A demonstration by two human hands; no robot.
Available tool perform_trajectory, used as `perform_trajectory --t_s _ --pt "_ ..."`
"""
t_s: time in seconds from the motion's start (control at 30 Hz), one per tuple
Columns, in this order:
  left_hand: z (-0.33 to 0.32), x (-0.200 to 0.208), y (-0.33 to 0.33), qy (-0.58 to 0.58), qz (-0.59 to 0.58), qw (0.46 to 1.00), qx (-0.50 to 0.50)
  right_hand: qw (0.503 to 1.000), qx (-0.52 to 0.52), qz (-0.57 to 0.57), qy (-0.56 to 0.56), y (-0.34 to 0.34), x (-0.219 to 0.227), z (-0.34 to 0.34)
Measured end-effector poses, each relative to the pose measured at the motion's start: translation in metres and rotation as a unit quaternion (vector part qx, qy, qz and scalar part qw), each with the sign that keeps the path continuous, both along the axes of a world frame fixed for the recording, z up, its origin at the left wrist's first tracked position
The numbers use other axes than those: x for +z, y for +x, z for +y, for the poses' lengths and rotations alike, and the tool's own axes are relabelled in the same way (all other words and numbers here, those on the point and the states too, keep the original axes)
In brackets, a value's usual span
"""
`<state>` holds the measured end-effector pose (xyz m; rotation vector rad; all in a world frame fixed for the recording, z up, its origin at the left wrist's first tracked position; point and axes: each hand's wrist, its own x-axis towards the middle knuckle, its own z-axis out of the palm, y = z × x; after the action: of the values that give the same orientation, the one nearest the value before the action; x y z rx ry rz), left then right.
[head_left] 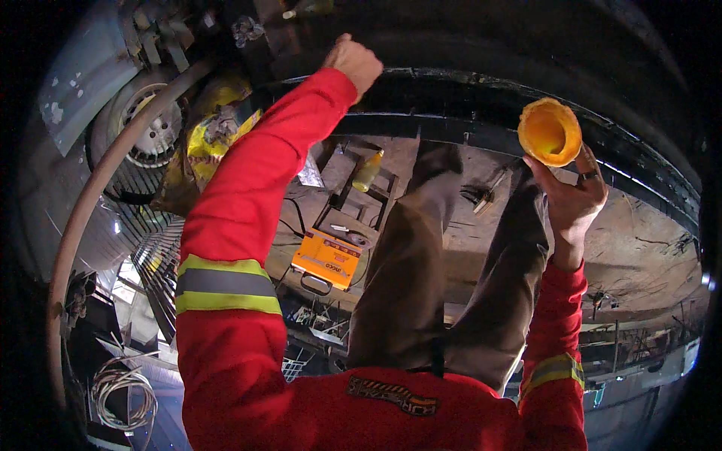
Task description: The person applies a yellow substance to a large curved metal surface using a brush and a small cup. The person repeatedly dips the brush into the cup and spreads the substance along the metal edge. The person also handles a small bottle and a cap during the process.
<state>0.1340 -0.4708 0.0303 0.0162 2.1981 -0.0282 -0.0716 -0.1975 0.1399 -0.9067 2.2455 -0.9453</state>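
My right hand point(574, 197) is closed around the lower part of a round orange-yellow cup point(529, 134), raised at the right. The cup's rough, coated rim faces up toward me, and a yellow substance shows inside. A ring is on one of the fingers. My left arm stretches far forward, up to a dark metal surface. At its end my left hand point(353, 64) is curled closed, its back toward me. The fingertips are hidden, so whatever they may hold cannot be made out.
Below, between my arms, stand an orange box-shaped machine point(326, 259) with a handle and a bottle point(368, 171) of yellowish liquid. A curved pipe point(98, 184), a wheel point(153, 126) and a coiled cable point(124, 397) are at the left. A long dark metal edge point(466, 128) crosses ahead.
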Motion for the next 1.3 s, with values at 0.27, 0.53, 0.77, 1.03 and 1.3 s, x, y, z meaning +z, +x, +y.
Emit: perform_trajectory --t_s 0.27,0.53,0.77,1.03,1.3 --pt "-0.012 0.013 -0.044 0.135 -0.001 0.961 0.243 0.999 -0.025 -0.022 0.001 -0.008 0.005 0.01" --pt "-0.023 0.035 -0.019 0.001 0.011 0.999 0.036 0.999 -0.042 -0.025 0.023 -0.006 0.006 0.017" --pt "0.009 0.019 -0.031 0.075 0.071 0.987 0.122 0.999 -0.022 -0.031 -0.018 -0.002 0.001 0.02" --pt "-0.039 0.035 0.002 0.059 -0.118 0.962 0.238 0.998 -0.044 -0.031 0.022 -0.012 0.011 0.018" --pt "-0.003 0.033 -0.035 0.021 -0.079 0.995 0.064 0.999 -0.032 -0.027 -0.001 -0.009 0.004 0.021"
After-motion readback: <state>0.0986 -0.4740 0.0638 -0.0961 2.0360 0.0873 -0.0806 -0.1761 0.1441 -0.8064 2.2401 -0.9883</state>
